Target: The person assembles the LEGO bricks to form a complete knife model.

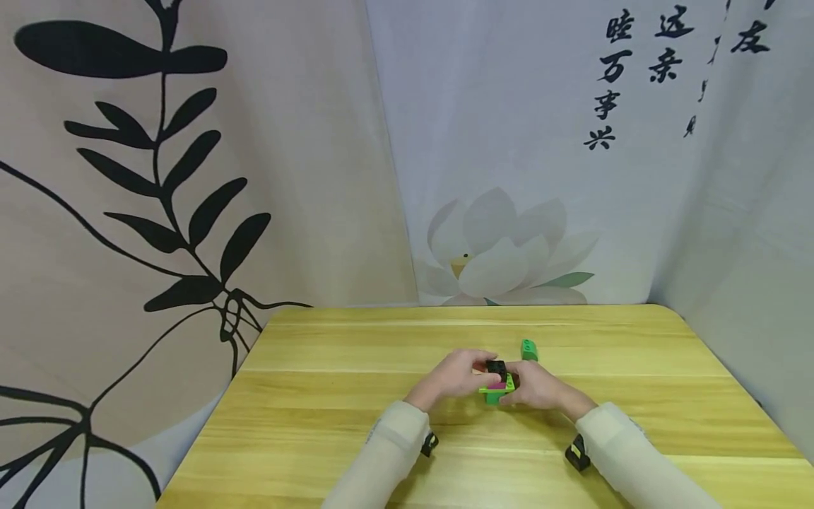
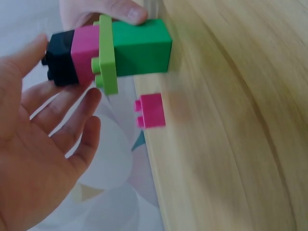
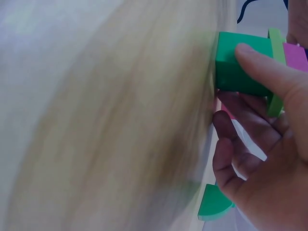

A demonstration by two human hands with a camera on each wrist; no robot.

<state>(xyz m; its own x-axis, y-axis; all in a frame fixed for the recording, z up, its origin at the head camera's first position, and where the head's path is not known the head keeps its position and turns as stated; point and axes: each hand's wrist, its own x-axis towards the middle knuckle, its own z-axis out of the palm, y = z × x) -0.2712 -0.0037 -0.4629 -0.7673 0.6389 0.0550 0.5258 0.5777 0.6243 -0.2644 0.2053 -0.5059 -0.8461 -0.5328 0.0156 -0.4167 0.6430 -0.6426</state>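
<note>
A small stack of toy building blocks stands upright between the two hands. At its base is a green block [image 2: 143, 48], with a wide lime plate [image 2: 108, 57] on it, then a magenta brick [image 2: 85, 52] and a black brick [image 2: 61, 57] on top. My left hand [image 1: 453, 378] pinches the black brick between thumb and fingers. Lower down, my right hand [image 1: 540, 386] grips the green block, its thumb flat on one face and other fingers behind. In the head view the hands partly cover the stack.
Beyond the right hand, a green block with a curved side [image 1: 528, 350] lies on the wooden table [image 1: 305, 424]. A loose pink brick [image 2: 154, 110] rests behind the stack. Printed curtains [image 1: 318, 141] hang along the table's far edge.
</note>
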